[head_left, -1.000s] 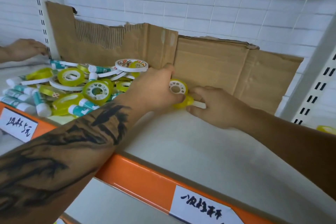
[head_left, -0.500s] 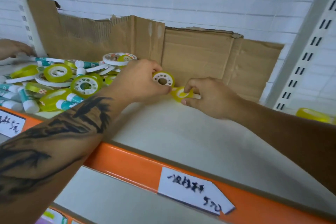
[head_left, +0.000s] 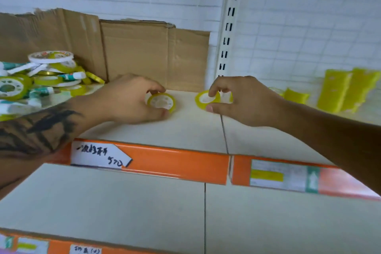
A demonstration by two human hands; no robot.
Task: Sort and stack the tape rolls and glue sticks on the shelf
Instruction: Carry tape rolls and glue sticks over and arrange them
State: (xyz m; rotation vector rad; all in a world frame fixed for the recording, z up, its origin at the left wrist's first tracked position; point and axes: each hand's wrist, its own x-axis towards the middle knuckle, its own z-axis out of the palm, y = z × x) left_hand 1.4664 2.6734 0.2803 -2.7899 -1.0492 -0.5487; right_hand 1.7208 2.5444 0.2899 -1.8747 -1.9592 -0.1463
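Note:
My left hand (head_left: pixel 127 99) grips a small yellow tape roll (head_left: pixel 161 102) between fingers and thumb, low over the white shelf (head_left: pixel 185 130). My right hand (head_left: pixel 241 99) pinches a second yellow tape roll (head_left: pixel 206 100) to its right, near the seam between two shelf boards. A mixed pile of tape rolls and glue sticks (head_left: pixel 41 80) lies at the left end of the shelf. Stacks of yellow tape rolls (head_left: pixel 348 88) stand at the far right.
Torn cardboard (head_left: pixel 144 53) leans against the white grid back wall behind the hands. A slotted white upright (head_left: pixel 226 27) divides the shelf bays. The orange shelf edge (head_left: pixel 175 163) carries handwritten price labels. A lower shelf (head_left: pixel 144 212) lies below.
The view has swung right. Both hands have moved right along the shelf and drawn apart, each holding its own tape roll. The stacks at the right have come into view.

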